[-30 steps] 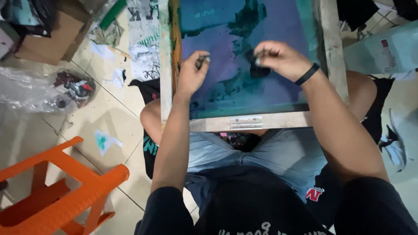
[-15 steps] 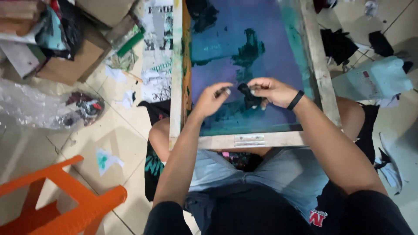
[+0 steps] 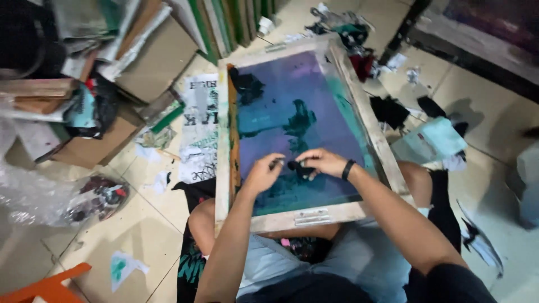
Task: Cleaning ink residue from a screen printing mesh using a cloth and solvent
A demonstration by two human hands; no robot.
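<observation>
A wooden-framed printing screen [image 3: 225, 185] with blue-purple mesh and dark ink patches rests across my lap. My left hand [image 3: 262, 173] hovers over the lower mesh, finger and thumb pinched on a small dark item. My right hand [image 3: 319, 163], with a black wristband, holds a dark wad [image 3: 296, 166] against the mesh just right of the left hand. The two hands nearly touch at the fingertips.
Cardboard boxes and stacked frames [image 3: 106, 67] crowd the upper left. Printed paper sheets [image 3: 197, 132] lie left of the screen. Crumpled clear plastic [image 3: 33, 196] and an orange stool [image 3: 45, 286] sit at lower left. Dark rags [image 3: 390, 109] and a pale bag [image 3: 429, 140] lie on the right.
The view has tilted up, showing more of the screen and floor beyond. Both hands have drawn closer together near the middle of the mesh.
</observation>
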